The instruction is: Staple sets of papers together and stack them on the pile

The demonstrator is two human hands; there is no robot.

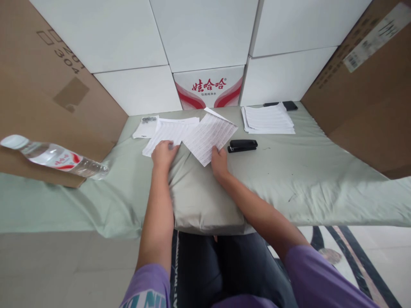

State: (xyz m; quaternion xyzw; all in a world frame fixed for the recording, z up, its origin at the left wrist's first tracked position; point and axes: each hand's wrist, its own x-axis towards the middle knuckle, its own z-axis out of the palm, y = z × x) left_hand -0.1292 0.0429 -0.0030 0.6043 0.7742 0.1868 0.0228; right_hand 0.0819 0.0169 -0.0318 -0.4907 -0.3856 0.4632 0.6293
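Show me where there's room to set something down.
Widest: speckled cloth right of the stapler, in front of the right paper stack, towards the right carton. Smaller: between the bottle and left hand. Crowded: around the right hand, its held paper and the left papers.

Soft, diffuse light from a source out of view leaves the white boxes (122, 38) fairly bright and the right-hand cardboard box (369, 102) dimmer. Gentle shadow dulls the cloth-covered desk (205, 201) near its front middle, while small highlights glint on the plastic bottle (61, 159). The wide lens stretches and tilts shapes toward the edges, and the fine print on the held sheet (208, 134) is too soft to read.
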